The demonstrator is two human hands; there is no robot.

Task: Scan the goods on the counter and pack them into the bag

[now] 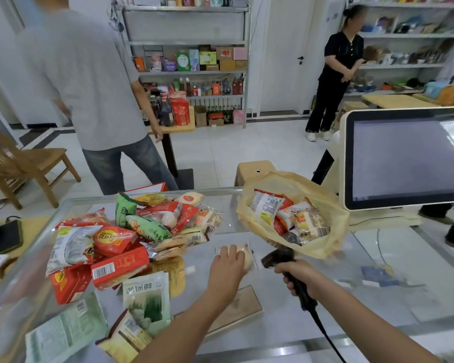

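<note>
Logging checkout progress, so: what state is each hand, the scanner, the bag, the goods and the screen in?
Left hand: rests on the wrapped bun, fingers laid over it, on the counter.
Right hand: grips the scanner by its handle, head pointed toward the bun.
Bag: mouth open, partly filled with packets.
Pile of goods: loose on the counter, unpacked.
Screen: appears lit, pale and blank.

On the counter (pixel 351 310), a green and white pouch (pixel 146 297) at 8 o'clock has big dark signs. The last two read "锅鲜"; the first is not clear. The red box (pixel 119 268) at 11 o'clock from it shows a barcode and yellow signs too blurred to read.
</note>
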